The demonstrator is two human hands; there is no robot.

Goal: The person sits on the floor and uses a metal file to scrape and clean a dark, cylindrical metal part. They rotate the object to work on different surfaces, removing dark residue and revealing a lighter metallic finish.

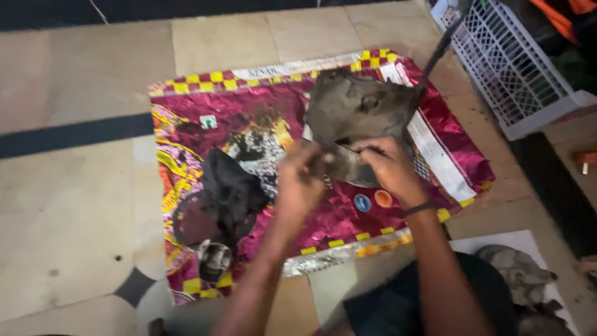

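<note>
My left hand [300, 180] and my right hand [389, 169] both grip the lower edge of a dirty grey-brown piece of material [354, 115], held up over a shiny magenta foil sack [249, 118] spread flat on the floor. The frame is blurred, so the kind of material is unclear. A dark strap or stick [438, 53] runs from the piece toward the upper right. On the sack lie a black crumpled cloth [231, 193], a small round metal object [215, 258], a blue bottle cap [362, 203] and an orange bottle cap [383, 198].
A white plastic lattice crate [507, 68] stands at the upper right on the tiled floor [81, 205]. At the lower right a white sheet [522, 242] carries a grey lumpy item [516, 270]. My dark-clothed knee [404, 305] is at the bottom.
</note>
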